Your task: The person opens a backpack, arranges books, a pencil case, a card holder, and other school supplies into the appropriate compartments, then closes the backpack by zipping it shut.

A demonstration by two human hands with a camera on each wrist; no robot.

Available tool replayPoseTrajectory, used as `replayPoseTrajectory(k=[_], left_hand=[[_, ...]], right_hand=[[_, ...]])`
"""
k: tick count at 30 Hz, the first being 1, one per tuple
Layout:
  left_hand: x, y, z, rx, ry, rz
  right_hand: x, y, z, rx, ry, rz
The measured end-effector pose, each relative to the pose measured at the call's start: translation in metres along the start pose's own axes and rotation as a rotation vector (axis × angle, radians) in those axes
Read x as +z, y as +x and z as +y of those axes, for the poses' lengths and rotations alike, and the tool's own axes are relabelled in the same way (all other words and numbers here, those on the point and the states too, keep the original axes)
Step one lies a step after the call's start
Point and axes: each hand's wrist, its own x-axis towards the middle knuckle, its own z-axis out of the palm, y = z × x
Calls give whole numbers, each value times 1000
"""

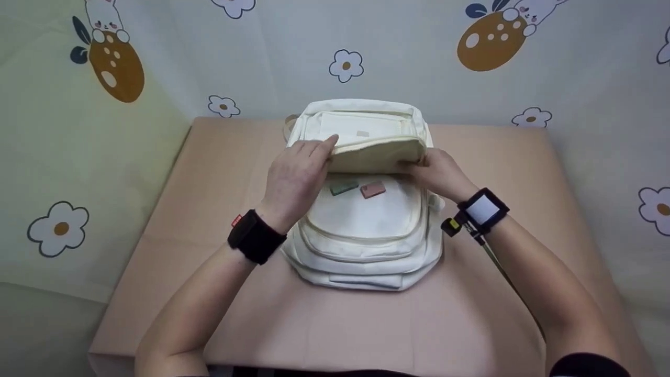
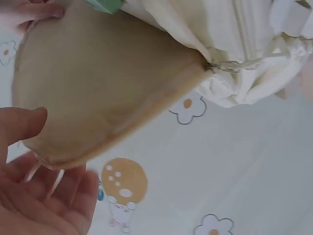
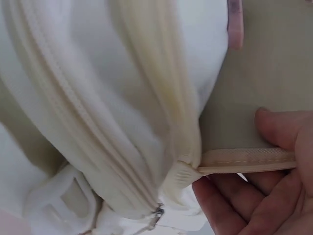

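A cream backpack [image 1: 366, 256] lies on the table, its front pocket unzipped and the pocket's flap [image 1: 377, 156] lifted, beige lining showing. My left hand [image 1: 296, 180] holds the flap's left edge; the left wrist view shows its thumb on the lining and its fingers behind the edge. At the opposite edge, my right hand [image 1: 442, 170] pinches the flap's piped seam between thumb and fingers. Below the raised flap, a small green block [image 1: 344, 188] and a small pink block [image 1: 373, 189] rest on the pale pocket fabric. Their exact kind is unclear.
A pinkish-tan cloth covers the table [image 1: 220, 209]. Behind and beside it hangs a pale curtain [image 1: 293, 57] printed with flowers and rabbits on orange shapes. A zipper pull [image 3: 156, 215] and a white buckle [image 3: 63, 205] show on the backpack's side.
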Motion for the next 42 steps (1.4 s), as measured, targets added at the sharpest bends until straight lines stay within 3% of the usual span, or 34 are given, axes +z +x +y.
replayPoseTrajectory(k=[5,14,24,33,42], left_hand=[[-6,-7,-2,-23,-66,-14],[-12,-18,3,-13,-100,-9],[-18,-31,10,1,-117,-46],[-17,-50,15,43,-107,-83],[-7,-71,15,155,-87,-97]], right_hand=[[-5,-11,-9,-100,-83,-1],[-10,-29,-35,-132,-138,-27],[-36,-49,-38,-246,-327,-302],[-31,-35,-14,-126,-338,-139],[-17,-19,16,-73,-370,-127]])
